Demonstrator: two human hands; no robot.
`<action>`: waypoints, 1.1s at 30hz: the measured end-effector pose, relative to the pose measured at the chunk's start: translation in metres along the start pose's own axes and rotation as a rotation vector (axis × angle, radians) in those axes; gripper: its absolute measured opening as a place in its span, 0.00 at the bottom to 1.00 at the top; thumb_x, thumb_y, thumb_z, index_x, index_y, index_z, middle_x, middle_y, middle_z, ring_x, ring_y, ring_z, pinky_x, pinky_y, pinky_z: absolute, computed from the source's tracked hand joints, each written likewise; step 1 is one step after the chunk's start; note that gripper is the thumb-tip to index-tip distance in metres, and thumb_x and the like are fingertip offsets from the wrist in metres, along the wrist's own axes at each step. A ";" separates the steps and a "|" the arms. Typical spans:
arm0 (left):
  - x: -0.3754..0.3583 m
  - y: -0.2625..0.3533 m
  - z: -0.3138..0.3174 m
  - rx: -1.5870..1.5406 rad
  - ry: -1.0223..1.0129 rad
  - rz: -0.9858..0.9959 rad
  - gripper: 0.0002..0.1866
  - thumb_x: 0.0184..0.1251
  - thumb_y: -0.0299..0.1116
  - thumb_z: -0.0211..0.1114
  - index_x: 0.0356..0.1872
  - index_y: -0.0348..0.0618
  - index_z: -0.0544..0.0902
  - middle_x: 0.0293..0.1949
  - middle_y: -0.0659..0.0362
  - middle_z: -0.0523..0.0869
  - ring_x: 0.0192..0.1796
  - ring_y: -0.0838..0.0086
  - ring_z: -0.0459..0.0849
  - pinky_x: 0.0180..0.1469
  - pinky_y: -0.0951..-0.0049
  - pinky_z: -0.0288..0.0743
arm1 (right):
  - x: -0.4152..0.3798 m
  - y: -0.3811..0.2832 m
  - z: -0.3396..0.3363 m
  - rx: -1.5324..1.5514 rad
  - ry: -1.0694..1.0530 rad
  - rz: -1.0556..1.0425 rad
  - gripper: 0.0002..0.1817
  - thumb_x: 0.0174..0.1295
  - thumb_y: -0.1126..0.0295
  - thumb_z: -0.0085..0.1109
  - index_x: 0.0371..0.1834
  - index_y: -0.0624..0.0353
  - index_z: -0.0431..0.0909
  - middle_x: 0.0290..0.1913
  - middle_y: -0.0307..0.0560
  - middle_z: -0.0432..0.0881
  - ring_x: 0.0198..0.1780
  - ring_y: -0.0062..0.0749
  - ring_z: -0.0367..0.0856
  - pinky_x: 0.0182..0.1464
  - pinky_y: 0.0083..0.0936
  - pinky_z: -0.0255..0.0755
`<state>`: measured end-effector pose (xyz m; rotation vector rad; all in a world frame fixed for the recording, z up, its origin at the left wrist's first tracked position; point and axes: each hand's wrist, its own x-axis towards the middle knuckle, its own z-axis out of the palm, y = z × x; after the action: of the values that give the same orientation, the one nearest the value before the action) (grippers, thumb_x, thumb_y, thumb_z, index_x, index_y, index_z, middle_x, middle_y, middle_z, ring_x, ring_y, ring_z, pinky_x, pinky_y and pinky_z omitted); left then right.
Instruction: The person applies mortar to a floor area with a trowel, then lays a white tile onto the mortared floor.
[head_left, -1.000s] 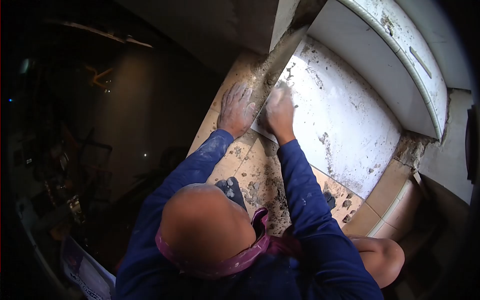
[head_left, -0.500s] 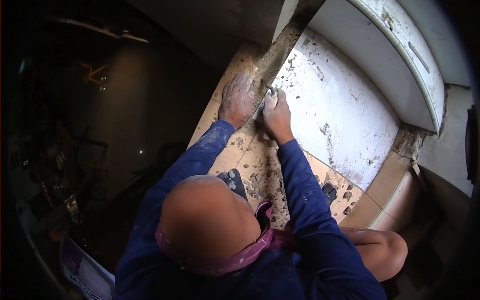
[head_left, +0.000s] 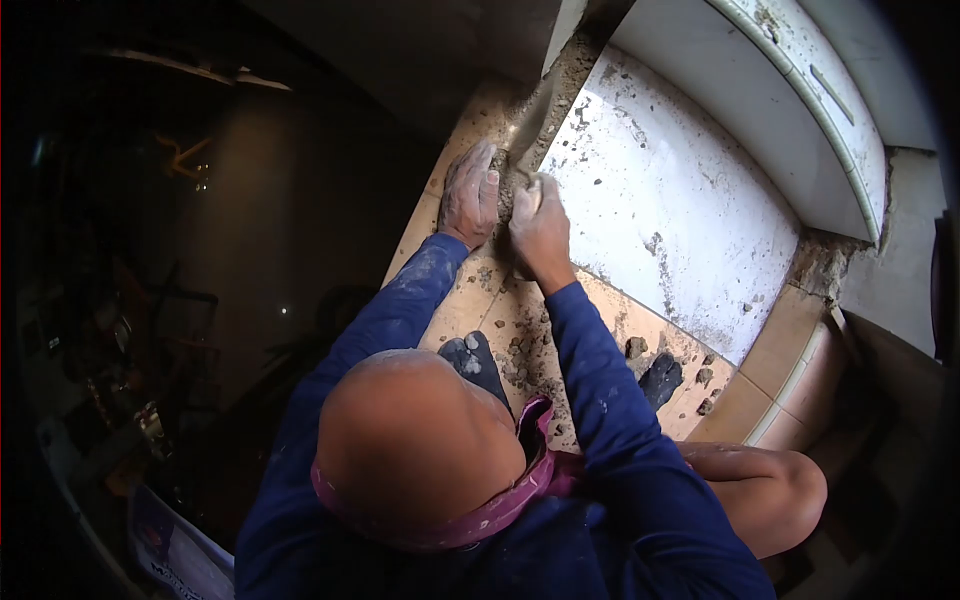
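Hands together at white tile (head_left: 680, 210) edge: left hand (head_left: 470, 195) cupped around mortar lump (head_left: 505, 190), right hand (head_left: 540, 230) curled against it.

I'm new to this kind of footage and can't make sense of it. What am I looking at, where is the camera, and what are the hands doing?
There is no machine here: a person works with two bare hands. The one camera sits above the person's head and looks down, so the head and blue sleeves fill the bottom. The left hand and right hand meet at the edge of a big white tile, cupped around a lump of grey mortar. Whether either hand grips it firmly I cannot tell. A strip of mortar runs along the tile's edge. Crumbs of mortar lie scattered on the tan floor tiles and on the white tile.
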<state>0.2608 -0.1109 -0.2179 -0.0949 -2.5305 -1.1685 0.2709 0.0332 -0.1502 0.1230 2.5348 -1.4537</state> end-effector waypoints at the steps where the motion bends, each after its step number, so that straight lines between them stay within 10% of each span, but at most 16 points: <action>1: -0.002 0.001 -0.002 -0.009 0.004 -0.011 0.25 0.79 0.38 0.50 0.65 0.29 0.78 0.68 0.38 0.78 0.71 0.45 0.75 0.77 0.54 0.62 | -0.004 -0.017 -0.006 0.070 0.091 -0.017 0.22 0.75 0.63 0.52 0.68 0.59 0.67 0.47 0.74 0.84 0.48 0.67 0.87 0.54 0.48 0.78; 4: -0.007 0.006 -0.003 -0.029 0.006 -0.047 0.25 0.79 0.38 0.50 0.66 0.29 0.78 0.68 0.38 0.78 0.71 0.45 0.75 0.77 0.54 0.62 | -0.013 -0.039 -0.008 0.197 0.367 -0.132 0.23 0.74 0.64 0.54 0.68 0.59 0.67 0.48 0.74 0.84 0.48 0.68 0.87 0.54 0.48 0.78; 8: -0.003 0.006 -0.004 0.000 0.001 -0.028 0.25 0.79 0.38 0.50 0.65 0.29 0.78 0.67 0.37 0.78 0.71 0.46 0.75 0.77 0.53 0.62 | -0.005 -0.011 -0.005 0.010 0.031 0.042 0.22 0.75 0.70 0.51 0.69 0.61 0.64 0.47 0.71 0.85 0.46 0.67 0.87 0.53 0.47 0.79; 11: -0.003 0.002 -0.002 -0.020 -0.015 -0.049 0.25 0.79 0.39 0.49 0.64 0.30 0.79 0.67 0.38 0.79 0.71 0.46 0.74 0.77 0.53 0.61 | -0.010 -0.034 -0.009 0.061 0.461 -0.255 0.22 0.75 0.68 0.49 0.69 0.61 0.63 0.46 0.73 0.85 0.45 0.68 0.87 0.51 0.49 0.80; 12: 0.003 -0.003 -0.002 -0.007 -0.044 -0.041 0.25 0.79 0.39 0.48 0.64 0.31 0.80 0.68 0.39 0.79 0.72 0.47 0.74 0.78 0.53 0.60 | -0.013 -0.025 -0.004 0.216 0.282 0.026 0.23 0.75 0.67 0.49 0.70 0.60 0.62 0.46 0.73 0.84 0.47 0.69 0.87 0.53 0.50 0.79; 15: 0.033 -0.017 0.005 0.062 -0.101 0.044 0.25 0.80 0.41 0.47 0.64 0.32 0.80 0.69 0.42 0.79 0.73 0.47 0.72 0.79 0.53 0.58 | -0.001 0.013 0.001 -0.055 0.043 -0.008 0.23 0.75 0.69 0.51 0.71 0.58 0.64 0.48 0.72 0.85 0.51 0.68 0.86 0.56 0.48 0.78; 33: 0.031 -0.032 0.009 0.028 -0.137 0.035 0.25 0.82 0.42 0.45 0.65 0.38 0.81 0.69 0.45 0.79 0.77 0.48 0.68 0.80 0.54 0.56 | -0.013 -0.043 -0.003 0.224 0.250 0.003 0.27 0.73 0.64 0.53 0.71 0.62 0.62 0.50 0.79 0.83 0.49 0.74 0.85 0.55 0.54 0.78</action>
<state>0.2226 -0.1275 -0.2357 -0.2186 -2.6517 -1.1486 0.2758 0.0147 -0.1092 0.3658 2.5453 -1.8203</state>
